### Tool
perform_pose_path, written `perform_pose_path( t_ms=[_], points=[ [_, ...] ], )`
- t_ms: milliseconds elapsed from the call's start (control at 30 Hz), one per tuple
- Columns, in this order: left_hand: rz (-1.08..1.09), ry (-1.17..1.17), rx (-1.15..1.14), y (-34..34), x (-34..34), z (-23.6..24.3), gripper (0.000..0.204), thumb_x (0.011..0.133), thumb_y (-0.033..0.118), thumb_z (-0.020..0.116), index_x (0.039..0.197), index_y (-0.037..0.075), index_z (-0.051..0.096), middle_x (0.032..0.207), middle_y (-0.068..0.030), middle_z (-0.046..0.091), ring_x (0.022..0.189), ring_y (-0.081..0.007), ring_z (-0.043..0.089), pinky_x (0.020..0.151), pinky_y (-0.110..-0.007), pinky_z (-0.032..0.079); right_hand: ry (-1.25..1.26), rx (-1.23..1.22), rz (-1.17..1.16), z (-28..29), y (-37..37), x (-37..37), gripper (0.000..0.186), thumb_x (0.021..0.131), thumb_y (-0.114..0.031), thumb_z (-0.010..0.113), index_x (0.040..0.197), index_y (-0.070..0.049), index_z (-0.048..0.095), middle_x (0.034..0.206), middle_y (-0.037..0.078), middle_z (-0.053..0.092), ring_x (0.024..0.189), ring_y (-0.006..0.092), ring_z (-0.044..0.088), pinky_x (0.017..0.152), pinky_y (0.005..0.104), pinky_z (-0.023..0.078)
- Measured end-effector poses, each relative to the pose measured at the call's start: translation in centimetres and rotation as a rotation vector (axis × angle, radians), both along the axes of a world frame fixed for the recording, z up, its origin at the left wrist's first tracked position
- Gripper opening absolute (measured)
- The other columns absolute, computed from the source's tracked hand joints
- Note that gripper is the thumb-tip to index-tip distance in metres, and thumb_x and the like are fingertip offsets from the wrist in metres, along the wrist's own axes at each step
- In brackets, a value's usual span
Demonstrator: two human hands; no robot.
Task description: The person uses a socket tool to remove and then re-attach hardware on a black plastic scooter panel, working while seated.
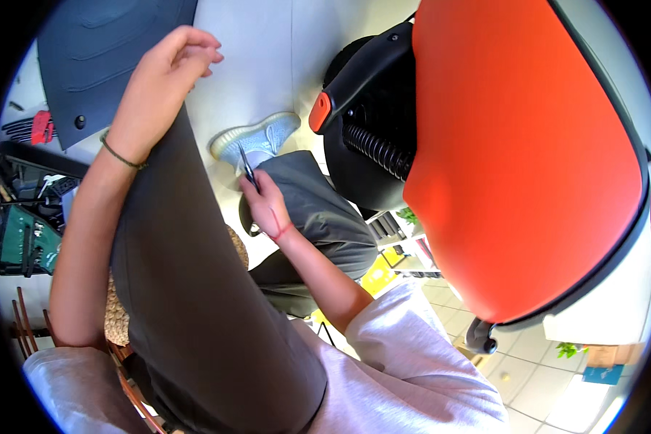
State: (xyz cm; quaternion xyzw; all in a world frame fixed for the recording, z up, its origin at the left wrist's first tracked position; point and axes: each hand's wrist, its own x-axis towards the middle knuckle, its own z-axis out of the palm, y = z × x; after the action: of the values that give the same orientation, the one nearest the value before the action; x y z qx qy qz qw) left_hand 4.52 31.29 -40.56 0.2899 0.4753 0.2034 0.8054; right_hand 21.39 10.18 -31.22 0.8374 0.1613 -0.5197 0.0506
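My left hand [173, 69] is held up at the upper left, beyond my raised knee, near a dark grey moulded panel [108, 54]. Its fingers are loosely curled, and I see nothing in them. Lower and toward the middle, my right hand [267, 205] is closed around a slim pointed tool [249, 168] with a dark handle and a metal tip. The tip points up, in front of my light blue shoe [257, 137]; its exact kind is hard to tell. To the right stands a large orange-red shell [521, 152] with black edging, apart from both hands.
Beside the shell are a black arm with an orange end [321, 111] and a black coil spring [376, 150]. At left lie a red holder of hex keys [42, 126] and an opened tool case with a green part [25, 242]. Shelves and a tiled floor [528, 376] show at lower right.
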Motion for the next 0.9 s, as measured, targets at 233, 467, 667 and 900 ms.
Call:
perform_pose_path(
  t_ms=[233, 467, 667, 900],
  points=[
    [0.02, 0.126, -0.068, -0.7, -2.4, 9.6, 0.025, 0.095, 0.022, 0.048, 0.11, 0.004, 0.056, 0.104, -0.0068, 0.063, 0.093, -0.0114, 0.059, 0.08, -0.023, 0.043, 0.016, 0.023, -0.301, 8.2, -7.6, 3.9, 0.024, 0.089, -0.016, 0.051, 0.108, -0.002, 0.057, 0.085, 0.007, 0.06, 0.08, 0.0138, 0.055, 0.075, 0.0265, 0.045],
    [-0.117, 0.073, 0.16, 0.5, -1.5, 20.4, 0.027, 0.096, 0.024, 0.048, 0.114, 0.004, 0.054, 0.109, -0.0083, 0.063, 0.096, -0.0146, 0.06, 0.082, -0.024, 0.045, 0.038, 0.469, -0.435, 11.5, -14.0, 2.0, 0.033, 0.089, -0.018, 0.052, 0.118, -0.003, 0.054, 0.084, 0.008, 0.061, 0.072, 0.0131, 0.054, 0.068, 0.0282, 0.045],
    [-0.27, 0.213, 0.528, -2.5, -5.8, 27.9, 0.022, 0.095, 0.016, 0.049, 0.109, 0.0, 0.056, 0.107, -0.0096, 0.063, 0.099, -0.0173, 0.059, 0.091, -0.028, 0.043, 0.079, 0.756, -0.318, 13.0, -17.1, -2.6, 0.035, 0.088, -0.019, 0.059, 0.119, -0.002, 0.052, 0.091, 0.012, 0.065, 0.073, 0.0173, 0.06, 0.068, 0.0306, 0.049],
    [-0.257, 0.439, 0.867, -13.8, -4.2, 37.1, 0.025, 0.094, 0.013, 0.05, 0.114, 0.001, 0.057, 0.118, -0.0083, 0.058, 0.112, -0.0171, 0.051, 0.1, -0.028, 0.035, 0.375, 0.951, -0.857, 9.8, -19.2, -2.5, 0.032, 0.088, -0.012, 0.054, 0.117, 0.0, 0.049, 0.079, 0.005, 0.059, 0.061, 0.0086, 0.051, 0.05, 0.0247, 0.042]
  ],
)
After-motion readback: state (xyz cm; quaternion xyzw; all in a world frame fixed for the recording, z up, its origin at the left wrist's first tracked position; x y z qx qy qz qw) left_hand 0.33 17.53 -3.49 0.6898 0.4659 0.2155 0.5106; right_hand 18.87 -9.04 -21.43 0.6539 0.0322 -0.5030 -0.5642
